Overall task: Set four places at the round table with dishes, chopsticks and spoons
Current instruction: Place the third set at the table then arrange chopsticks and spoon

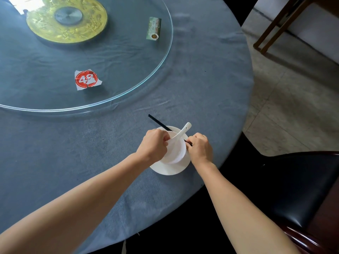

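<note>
Fingers of left hand curled on bowl rim, right hand pinching chopsticks | bowl and spoon kept on plate between both hands | step: one place being arranged | next: chopsticks likely to be laid beside plate

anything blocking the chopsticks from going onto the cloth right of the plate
The right hand pinches the chopsticks. The spoon handle, leaning out of the bowl, crosses over them in this view; the cloth right of the plate shows nothing in the way.
</note>
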Tool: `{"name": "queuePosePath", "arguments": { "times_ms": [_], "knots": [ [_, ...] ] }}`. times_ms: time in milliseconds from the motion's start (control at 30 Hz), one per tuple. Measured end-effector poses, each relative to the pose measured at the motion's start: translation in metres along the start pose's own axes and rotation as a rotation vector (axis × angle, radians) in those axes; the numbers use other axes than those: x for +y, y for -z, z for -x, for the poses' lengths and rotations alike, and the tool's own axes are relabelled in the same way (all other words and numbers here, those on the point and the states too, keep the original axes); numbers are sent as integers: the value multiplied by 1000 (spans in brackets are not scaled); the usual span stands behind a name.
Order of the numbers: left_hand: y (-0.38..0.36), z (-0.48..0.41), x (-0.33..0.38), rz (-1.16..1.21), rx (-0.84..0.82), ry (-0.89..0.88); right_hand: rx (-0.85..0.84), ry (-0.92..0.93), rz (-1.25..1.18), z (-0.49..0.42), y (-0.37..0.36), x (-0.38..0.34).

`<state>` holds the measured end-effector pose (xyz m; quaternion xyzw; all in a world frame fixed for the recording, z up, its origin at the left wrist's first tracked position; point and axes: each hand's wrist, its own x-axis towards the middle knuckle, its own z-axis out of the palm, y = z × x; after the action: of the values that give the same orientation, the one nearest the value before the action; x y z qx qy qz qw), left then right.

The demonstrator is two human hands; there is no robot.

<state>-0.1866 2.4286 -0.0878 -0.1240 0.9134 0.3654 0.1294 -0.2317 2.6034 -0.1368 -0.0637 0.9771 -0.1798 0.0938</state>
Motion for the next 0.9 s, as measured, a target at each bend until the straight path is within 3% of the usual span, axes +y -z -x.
{"name": "queuePosePath", "arguments": {
  "times_ms": [567, 900],
  "knots": [
    [-3, -7, -2, -13, -1, 12, 0, 66, -8, -1, -1, 4],
    [-14, -14, 15, -218, -51, 34, -15, 60, -87, 14, 16, 20]
  ]
}}
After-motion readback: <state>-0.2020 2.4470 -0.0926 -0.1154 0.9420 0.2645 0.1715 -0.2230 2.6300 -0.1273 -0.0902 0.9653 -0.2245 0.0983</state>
